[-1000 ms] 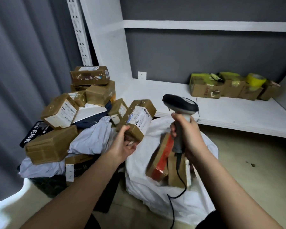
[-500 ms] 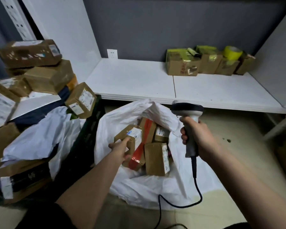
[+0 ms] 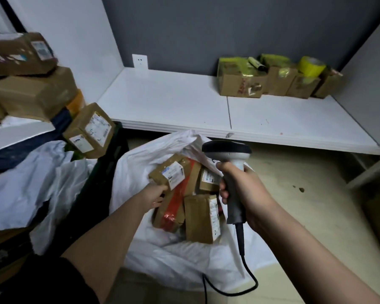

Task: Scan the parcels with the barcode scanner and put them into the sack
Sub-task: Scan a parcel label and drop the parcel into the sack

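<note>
My left hand (image 3: 155, 195) reaches into the white sack (image 3: 140, 172), fingers under the labelled parcel (image 3: 170, 172); grip unclear. My right hand (image 3: 239, 191) grips the barcode scanner (image 3: 227, 154). Risk: the parcel, tilted on others, slides off.

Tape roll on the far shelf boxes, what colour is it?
Yellow; the tape roll shows best in the head view.

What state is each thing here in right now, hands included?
Left hand: holds a labelled parcel inside the sack.
Right hand: grips the scanner upright.
White sack: open, several parcels inside.
Parcel pile: stacked at left.
Yellow tape roll: atop shelf boxes.
</note>
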`<state>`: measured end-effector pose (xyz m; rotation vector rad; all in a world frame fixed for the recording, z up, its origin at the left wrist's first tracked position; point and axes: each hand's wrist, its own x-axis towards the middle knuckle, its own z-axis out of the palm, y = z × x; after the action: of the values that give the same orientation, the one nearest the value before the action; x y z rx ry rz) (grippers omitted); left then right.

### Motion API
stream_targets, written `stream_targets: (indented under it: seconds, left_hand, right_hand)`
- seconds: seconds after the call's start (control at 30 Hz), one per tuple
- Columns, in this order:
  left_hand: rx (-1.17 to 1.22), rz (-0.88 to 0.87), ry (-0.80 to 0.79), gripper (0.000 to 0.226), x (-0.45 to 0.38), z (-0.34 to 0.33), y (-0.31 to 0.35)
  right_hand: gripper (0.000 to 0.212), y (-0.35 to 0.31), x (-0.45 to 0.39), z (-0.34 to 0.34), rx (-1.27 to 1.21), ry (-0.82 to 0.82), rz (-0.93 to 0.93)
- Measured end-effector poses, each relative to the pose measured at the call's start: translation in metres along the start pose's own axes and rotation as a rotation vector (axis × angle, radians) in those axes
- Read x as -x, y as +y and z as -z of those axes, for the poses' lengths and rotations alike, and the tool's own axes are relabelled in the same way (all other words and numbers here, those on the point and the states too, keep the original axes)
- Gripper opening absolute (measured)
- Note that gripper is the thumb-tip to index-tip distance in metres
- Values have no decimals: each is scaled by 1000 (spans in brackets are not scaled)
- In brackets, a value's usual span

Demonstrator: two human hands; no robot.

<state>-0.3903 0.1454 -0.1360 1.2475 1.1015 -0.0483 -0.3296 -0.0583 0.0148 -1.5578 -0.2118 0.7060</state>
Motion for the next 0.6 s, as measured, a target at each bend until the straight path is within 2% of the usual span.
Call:
stream_targets:
  seconds: [0.13,0.23,0.37,0.43,0.53,0.6]
  left_hand:
    - [-199,-166,56,6,55,40,12]
    - [-334,-369,146,9,98,75,22]
    - [-398,-581,263,12,166,141,28]
    - [-442,-675,405,11,200,179,25]
    - [-454,-804,724,11,234,235,12]
    - [-481,-723,943,30,246,268,2]
  right_hand:
    - [14,-5,13,-30,-14,-51,-12]
    - [13,-9,25,-60,-42,-118,-6]
    - [14,-13,49,-112,-105,-217,-31]
    - [17,-12,60,-139,-131,-265,-56]
    - [16,-4,73,-175,-157,-331,-90]
    - [18,2,80,-197,-161,-370,-87]
